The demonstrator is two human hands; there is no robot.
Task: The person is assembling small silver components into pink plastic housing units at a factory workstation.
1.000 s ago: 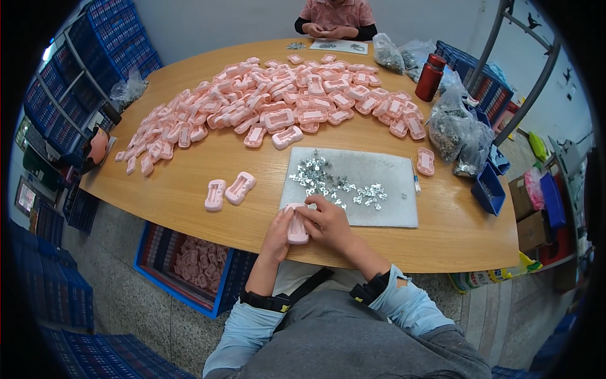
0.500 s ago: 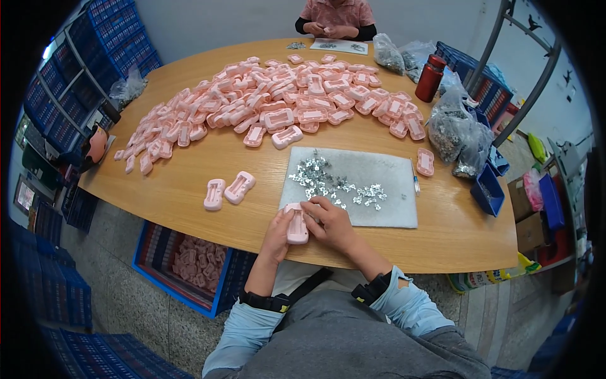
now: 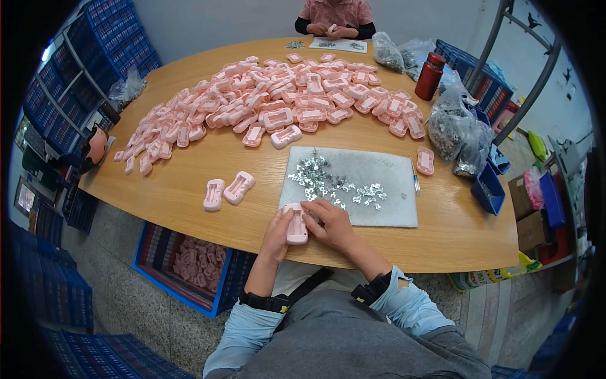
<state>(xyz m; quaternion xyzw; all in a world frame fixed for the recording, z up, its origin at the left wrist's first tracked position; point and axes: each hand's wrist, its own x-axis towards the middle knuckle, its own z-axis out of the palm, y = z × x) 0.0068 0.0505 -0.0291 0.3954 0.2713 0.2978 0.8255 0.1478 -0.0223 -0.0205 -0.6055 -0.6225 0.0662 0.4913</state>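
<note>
My left hand [image 3: 276, 235] is closed round the left side of a pink plastic battery-compartment shell [image 3: 297, 232], its thumb on the near face. The shell is tilted up at the table's front edge, its long recess toward me. My right hand [image 3: 332, 222] has bent fingers pressed together at the shell's upper right edge; whatever lies under the fingertips is hidden. Just beyond, a pile of small shiny metal contact pieces [image 3: 315, 174] is spread over a white foam mat [image 3: 385, 218]. Two more pink shells, one upright [image 3: 214, 194] and one slanted [image 3: 239, 187], lie to the left.
A large heap of pink shells [image 3: 252, 95] covers the table's middle. At right are a single shell [image 3: 425, 162], a pen [image 3: 415, 177], a red bottle [image 3: 430, 77], bags of metal parts [image 3: 449, 129] and a blue bin [image 3: 488, 191]. A co-worker [image 3: 334, 19] sits opposite. A blue crate [image 3: 218, 294] stands below left.
My right hand's fingers have shifted very slightly at the shell's upper edge; my left hand keeps its hold. Across the table, the co-worker's hands have moved a little.
</note>
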